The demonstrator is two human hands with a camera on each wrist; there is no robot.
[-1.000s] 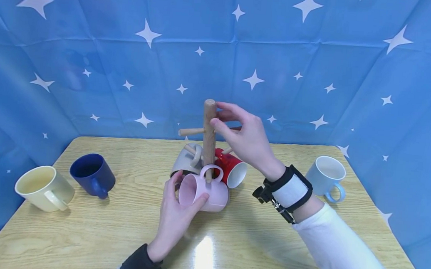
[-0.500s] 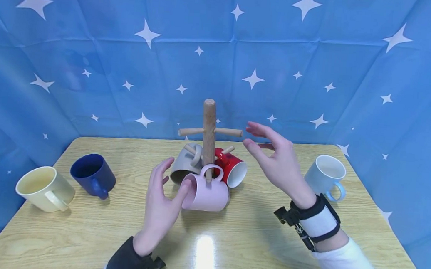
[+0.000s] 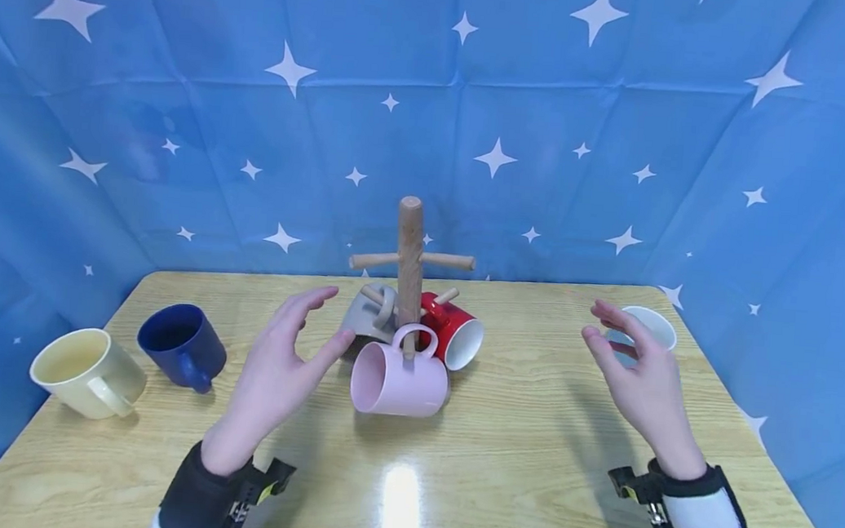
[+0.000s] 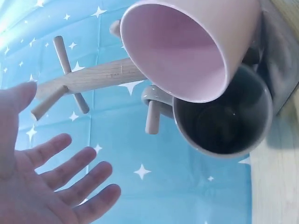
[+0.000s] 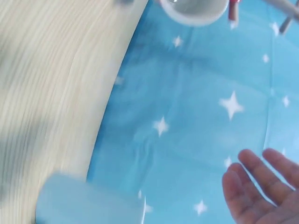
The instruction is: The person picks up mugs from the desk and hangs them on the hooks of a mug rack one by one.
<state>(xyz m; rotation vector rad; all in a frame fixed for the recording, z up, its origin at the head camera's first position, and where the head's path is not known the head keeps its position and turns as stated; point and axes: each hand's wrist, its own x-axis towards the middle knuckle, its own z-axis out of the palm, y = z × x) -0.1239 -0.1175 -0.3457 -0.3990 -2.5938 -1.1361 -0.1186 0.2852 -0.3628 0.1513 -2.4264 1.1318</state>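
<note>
A pink mug (image 3: 410,384) hangs by its handle on a low peg of the wooden mug tree (image 3: 410,255). Behind it hang a grey mug (image 3: 367,313) on the left and a red mug (image 3: 454,332) on the right. My left hand (image 3: 279,360), fingers spread, is just left of the pink and grey mugs and holds nothing; the left wrist view shows its bare palm. At the right, my right hand (image 3: 638,377) hovers in front of a light blue mug (image 3: 655,325), covering much of it. Its fingers are relaxed and hold nothing.
On the left of the wooden table (image 3: 510,483) stand a cream mug (image 3: 84,371) and a dark blue mug (image 3: 184,345). Two upper pegs of the mug tree carry nothing. A blue curtain with white stars (image 3: 329,127) surrounds the table.
My right hand has left the mug tree's top and moved right to the light blue mug. My left hand has let go of the pink mug and drawn back left.
</note>
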